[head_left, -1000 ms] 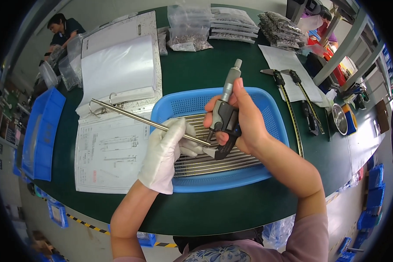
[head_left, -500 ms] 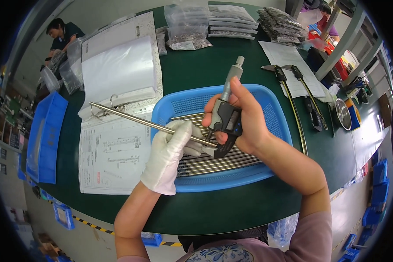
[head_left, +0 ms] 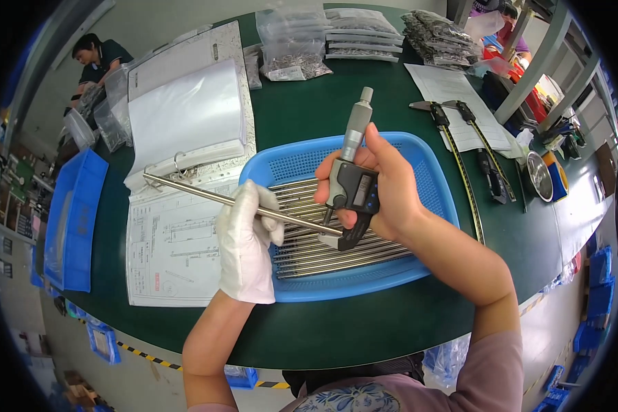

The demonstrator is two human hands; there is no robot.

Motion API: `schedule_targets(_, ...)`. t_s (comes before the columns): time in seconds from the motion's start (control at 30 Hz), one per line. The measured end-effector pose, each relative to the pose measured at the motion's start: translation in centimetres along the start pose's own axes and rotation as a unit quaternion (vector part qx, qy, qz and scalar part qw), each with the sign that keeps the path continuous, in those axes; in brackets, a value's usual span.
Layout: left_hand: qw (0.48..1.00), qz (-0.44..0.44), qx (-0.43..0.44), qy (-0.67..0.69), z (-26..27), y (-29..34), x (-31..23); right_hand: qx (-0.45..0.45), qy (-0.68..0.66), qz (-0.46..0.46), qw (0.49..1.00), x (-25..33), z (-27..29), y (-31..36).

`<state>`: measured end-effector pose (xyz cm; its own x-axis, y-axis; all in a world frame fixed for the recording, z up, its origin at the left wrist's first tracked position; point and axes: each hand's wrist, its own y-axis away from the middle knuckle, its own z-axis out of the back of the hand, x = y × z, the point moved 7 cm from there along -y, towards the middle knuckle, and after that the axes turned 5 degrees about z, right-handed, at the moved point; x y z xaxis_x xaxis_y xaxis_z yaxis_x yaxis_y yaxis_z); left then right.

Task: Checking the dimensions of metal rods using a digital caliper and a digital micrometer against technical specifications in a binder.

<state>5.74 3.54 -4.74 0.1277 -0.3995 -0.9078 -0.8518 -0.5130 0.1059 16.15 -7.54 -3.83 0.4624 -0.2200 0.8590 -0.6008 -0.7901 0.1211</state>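
My left hand [head_left: 246,240], in a white glove, is closed around a long thin metal rod [head_left: 185,188]. The rod slants from the binder at upper left down to the right, its lower end at the jaws of a digital micrometer [head_left: 353,185]. My bare right hand [head_left: 391,182] grips the micrometer by its frame, the thimble pointing up and away. Whether the jaws touch the rod I cannot tell. Beneath both hands stands a blue perforated basket [head_left: 432,161] with several similar metal rods [head_left: 323,259] lying side by side in it.
An open ring binder [head_left: 185,110] with a drawing sheet [head_left: 175,254] lies left. Farther left is a blue bin [head_left: 75,220]. Bagged parts [head_left: 364,34] line the back. Two calipers [head_left: 453,144] and a metal bowl [head_left: 539,176] lie right. A person [head_left: 99,58] sits far left.
My left hand has slid back along the rod, to the left and away from the micrometer. The micrometer has turned slightly, its thimble shifting left.
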Motion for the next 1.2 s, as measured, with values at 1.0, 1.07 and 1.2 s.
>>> schedule_targets(1.0, 0.996, 0.058, 0.067, -0.032, -1.2, 0.0, 0.8, 0.017, -0.027, 0.01, 0.999, -0.1, -0.2, -0.2)
schedule_targets(1.07, 0.991, 0.083, 0.074, -0.07, -1.6, 0.2, 1.1, 0.009, -0.032, 0.005, 0.999, -0.2, -0.1, -0.1)
schedule_targets(1.2, 0.989, 0.109, 0.071, -0.072, -2.1, 0.6, 1.3, 0.023, -0.051, 0.019, 0.998, -0.2, -0.2, -0.2)
